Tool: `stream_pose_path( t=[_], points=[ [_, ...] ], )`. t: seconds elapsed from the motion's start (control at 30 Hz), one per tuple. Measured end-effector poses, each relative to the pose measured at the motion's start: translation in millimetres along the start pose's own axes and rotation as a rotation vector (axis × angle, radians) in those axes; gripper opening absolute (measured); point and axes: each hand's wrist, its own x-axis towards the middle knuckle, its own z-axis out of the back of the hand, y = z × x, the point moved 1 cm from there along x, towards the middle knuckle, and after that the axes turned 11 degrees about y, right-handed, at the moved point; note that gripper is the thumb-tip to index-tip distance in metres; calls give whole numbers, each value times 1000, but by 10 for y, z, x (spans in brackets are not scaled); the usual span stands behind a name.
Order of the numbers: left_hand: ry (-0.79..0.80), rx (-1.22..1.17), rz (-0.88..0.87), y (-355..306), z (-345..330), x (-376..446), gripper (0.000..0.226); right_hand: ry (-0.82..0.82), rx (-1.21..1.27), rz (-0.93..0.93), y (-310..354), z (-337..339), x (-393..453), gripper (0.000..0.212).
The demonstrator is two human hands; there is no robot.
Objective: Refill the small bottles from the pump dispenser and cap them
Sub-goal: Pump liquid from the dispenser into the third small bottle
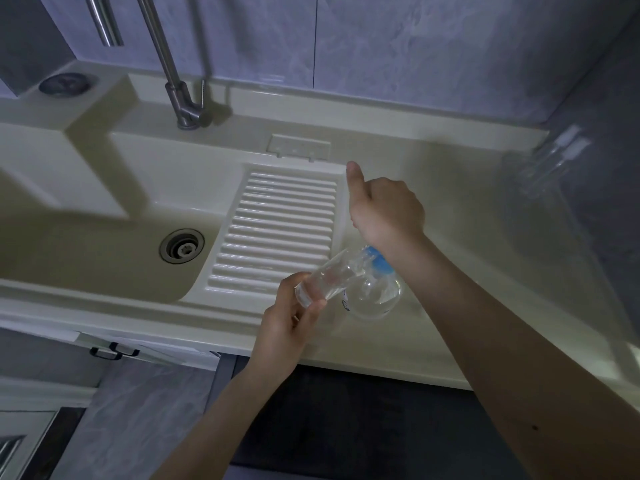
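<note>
A: What takes up the most room?

B: The cream worktop [450, 209], running from nine to three o'clock. Its front edge crosses at about seven o'clock, with dark floor below. The sink basin [114, 244] is sunk into its left half, and the ribbed washboard [277, 233] slopes down into the basin at centre.

A: Any open room?

B: Bare worktop right of the washboard, out to some clear bottles [550, 164], blurred, against the wall at two o'clock. The faucet [173, 74] rises at eleven o'clock.

A: And the hands?

B: The right hand [384, 206] is fisted, thumb up, over the blue-topped pump dispenser [375, 289] standing on the worktop at centre; what its grip closes on is hidden. The left hand [291, 320] has its grip clamped on a small clear bottle [322, 278], tilted with its mouth towards the pump.
</note>
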Motion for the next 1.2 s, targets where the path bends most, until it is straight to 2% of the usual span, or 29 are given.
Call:
stream_pose_path(
  t=[0.13,0.33,0.47,0.8,0.9,1.07,1.2],
  points=[
    [-14,-5,35,37,-10,1,37,42,7,-62,-43,-61,16,82],
    [8,9,49,45,-1,-6,36,61,42,-59,-42,-71,19,82],
    [3,23,44,-19,-16,-14,26,91,75,-35,-17,-20,11,81],
    [-24,-25,10,-103,-56,-14,26,70,85,20,15,48,-28,82],
    [-14,-3,12,-74,-54,-10,32,66,59,3,10,27,-29,82],
    [-7,25,27,11,-72,-21,33,101,3,-30,29,-10,-74,71],
    [-11,19,36,27,-82,-25,37,103,-4,-32,29,-9,-76,71]
  ],
)
